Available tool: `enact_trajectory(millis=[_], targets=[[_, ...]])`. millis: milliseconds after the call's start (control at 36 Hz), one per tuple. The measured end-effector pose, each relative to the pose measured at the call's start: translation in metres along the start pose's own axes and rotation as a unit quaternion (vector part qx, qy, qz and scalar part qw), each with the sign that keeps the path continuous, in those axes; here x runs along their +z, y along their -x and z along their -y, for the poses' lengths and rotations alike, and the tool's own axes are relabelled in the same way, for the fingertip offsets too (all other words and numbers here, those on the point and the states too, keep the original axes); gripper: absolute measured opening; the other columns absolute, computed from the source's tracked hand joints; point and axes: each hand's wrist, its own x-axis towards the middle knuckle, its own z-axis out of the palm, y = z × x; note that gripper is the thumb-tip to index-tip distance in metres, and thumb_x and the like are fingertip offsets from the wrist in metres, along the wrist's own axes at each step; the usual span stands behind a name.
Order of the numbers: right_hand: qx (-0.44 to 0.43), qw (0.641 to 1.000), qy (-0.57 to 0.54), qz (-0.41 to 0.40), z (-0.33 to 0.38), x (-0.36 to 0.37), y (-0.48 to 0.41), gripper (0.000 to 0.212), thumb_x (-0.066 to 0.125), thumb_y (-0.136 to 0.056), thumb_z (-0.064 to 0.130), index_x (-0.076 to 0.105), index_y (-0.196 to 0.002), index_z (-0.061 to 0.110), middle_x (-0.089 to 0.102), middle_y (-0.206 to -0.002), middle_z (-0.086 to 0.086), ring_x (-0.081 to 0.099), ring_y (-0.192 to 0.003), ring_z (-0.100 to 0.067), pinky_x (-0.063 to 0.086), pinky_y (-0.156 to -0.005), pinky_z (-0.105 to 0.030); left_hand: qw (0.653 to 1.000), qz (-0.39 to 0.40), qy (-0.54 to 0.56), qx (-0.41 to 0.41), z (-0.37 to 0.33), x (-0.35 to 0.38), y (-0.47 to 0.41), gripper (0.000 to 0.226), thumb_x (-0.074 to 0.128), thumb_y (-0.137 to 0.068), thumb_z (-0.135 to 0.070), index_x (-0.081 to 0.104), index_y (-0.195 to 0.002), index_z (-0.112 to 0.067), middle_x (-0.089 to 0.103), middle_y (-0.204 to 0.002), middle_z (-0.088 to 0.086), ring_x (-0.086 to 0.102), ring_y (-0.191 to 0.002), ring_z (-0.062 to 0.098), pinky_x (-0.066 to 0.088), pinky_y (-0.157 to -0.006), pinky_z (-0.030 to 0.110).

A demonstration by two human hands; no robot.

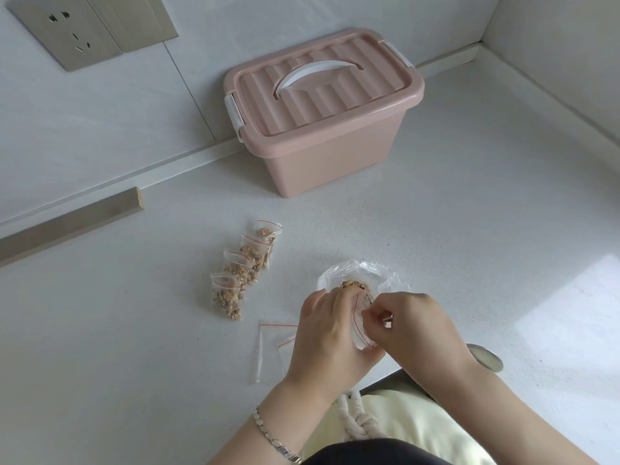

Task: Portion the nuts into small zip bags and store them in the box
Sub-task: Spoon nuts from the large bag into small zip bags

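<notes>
Here left hand [330,333] and right hand [419,327] pinch the zip bag [362,333]

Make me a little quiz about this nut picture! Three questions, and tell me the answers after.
1. True or false: the pink box has its lid on.
2. How many filled small bags lie in a row on the counter? A) two B) four C) seven
3. Fill the gap: the small zip bag held by the left hand and right hand has a ____ stripe.

Key: 1 true. 2 B. 3 red.
</notes>
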Motion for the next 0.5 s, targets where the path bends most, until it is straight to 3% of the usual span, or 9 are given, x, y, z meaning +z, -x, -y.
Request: enact_trajectory(millis=[139, 222, 333, 417, 500], targets=[[-0.044, 0.999, -0.002, 0.003, -0.007, 0.004, -0.003, 0.024, 0.053, -0.089, 0.027, 0.065, -0.078, 0.009, 0.062, -0.078, -0.002, 0.058, -0.07, -0.02, 0.048, -0.067, -0.035, 0.999, 0.0, -0.016, -0.045, 0.002, 0.003, 0.004, 0.035, 0.055, -0.07, -0.045, 0.046, -0.091, -0.018, 0.055, -0.074, -0.009, 0.049, -0.073, 0.005, 0.039, -0.083, 0.022], [-0.071, 0.997, -0.021, 0.005, -0.014, -0.004, -0.003, 0.029, 0.047, -0.094, 0.027, 0.065, -0.082, 0.007, 0.054, -0.087, -0.003, 0.056, -0.072, -0.018, 0.043, -0.066, -0.027, 0.996, 0.017, 0.002, -0.091, 0.008, -0.001, 0.005, 0.035, 0.054, -0.074, -0.048, 0.051, -0.086, -0.015, 0.051, -0.072, -0.013, 0.056, -0.067, 0.009, 0.044, -0.076, 0.022], [-0.035, 0.999, -0.031, -0.008, -0.026, -0.027, -0.001, 0.057, 0.025, -0.086, 0.048, 0.066, -0.084, 0.009, 0.048, -0.092, 0.003, 0.047, -0.082, -0.01, 0.031, -0.071, -0.017, 0.981, 0.07, 0.036, -0.177, 0.022, -0.008, 0.008, 0.04, 0.058, -0.073, -0.054, 0.053, -0.087, -0.017, 0.058, -0.079, -0.012, 0.058, -0.076, 0.011, 0.044, -0.072, 0.023], [0.023, 0.999, -0.034, -0.021, -0.04, -0.042, 0.001, 0.054, 0.023, -0.087, 0.05, 0.068, -0.085, 0.02, 0.051, -0.075, 0.009, 0.05, -0.068, -0.007, 0.036, -0.063, -0.024, 0.965, 0.096, 0.051, -0.237, 0.033, -0.008, 0.013, 0.034, 0.071, -0.075, -0.04, 0.054, -0.092, -0.017, 0.061, -0.092, -0.008, 0.055, -0.088, 0.007, 0.037, -0.074, 0.012], [0.072, 0.985, -0.144, -0.058, -0.052, -0.048, 0.001, 0.044, 0.029, -0.091, 0.044, 0.065, -0.075, 0.026, 0.054, -0.052, 0.002, 0.051, -0.045, -0.006, 0.043, -0.053, -0.022, 0.96, 0.093, 0.08, -0.25, 0.042, -0.002, 0.015, 0.034, 0.075, -0.074, -0.03, 0.054, -0.093, -0.013, 0.053, -0.104, -0.007, 0.047, -0.098, -0.001, 0.033, -0.081, 0.002]])
